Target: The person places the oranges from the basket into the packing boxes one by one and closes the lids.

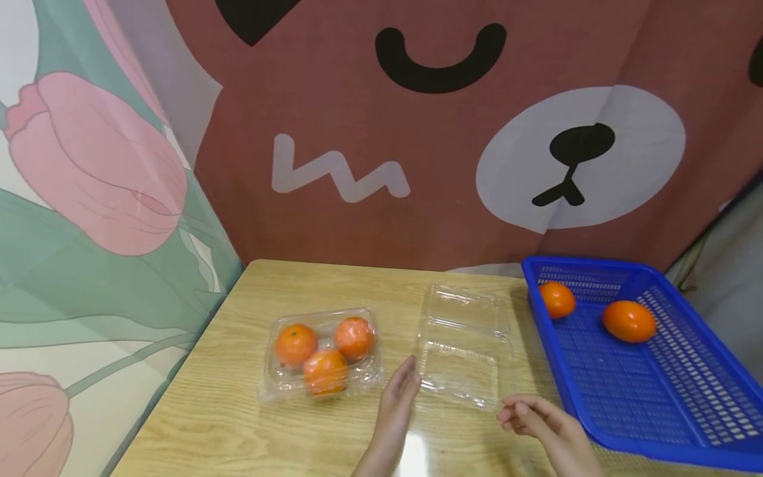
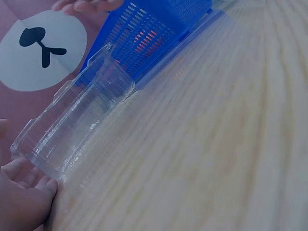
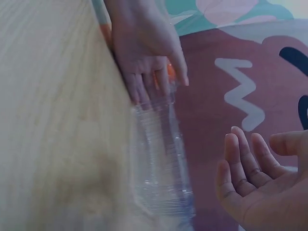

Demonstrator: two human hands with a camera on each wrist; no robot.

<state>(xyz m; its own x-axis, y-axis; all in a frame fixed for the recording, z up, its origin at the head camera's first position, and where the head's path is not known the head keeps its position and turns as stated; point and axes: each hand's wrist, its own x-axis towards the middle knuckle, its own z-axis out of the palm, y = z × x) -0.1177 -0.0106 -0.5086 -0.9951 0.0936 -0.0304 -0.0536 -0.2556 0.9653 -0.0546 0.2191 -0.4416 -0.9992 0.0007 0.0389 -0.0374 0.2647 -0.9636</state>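
An open clear plastic clamshell box [image 1: 459, 395] lies on the table in the head view, its lid folded out toward the back. At its left front side is my left hand [image 1: 396, 397], fingers extended along the wall and seeming to touch it. The right hand [image 1: 545, 421] hovers off the box's front right corner, fingers loosely bent with nothing in them. In the right wrist view a gap shows between that hand [image 3: 262, 178] and the box [image 3: 163, 168]. To the left sits a closed clear box [image 1: 369, 379] holding three oranges [image 1: 325, 372].
A blue plastic basket [image 1: 572, 397] stands at the right, close to the open box, with two oranges [image 1: 628, 322] inside. The wooden table [image 1: 203, 411] ends at a curtain [image 1: 334, 232] printed with a bear face.
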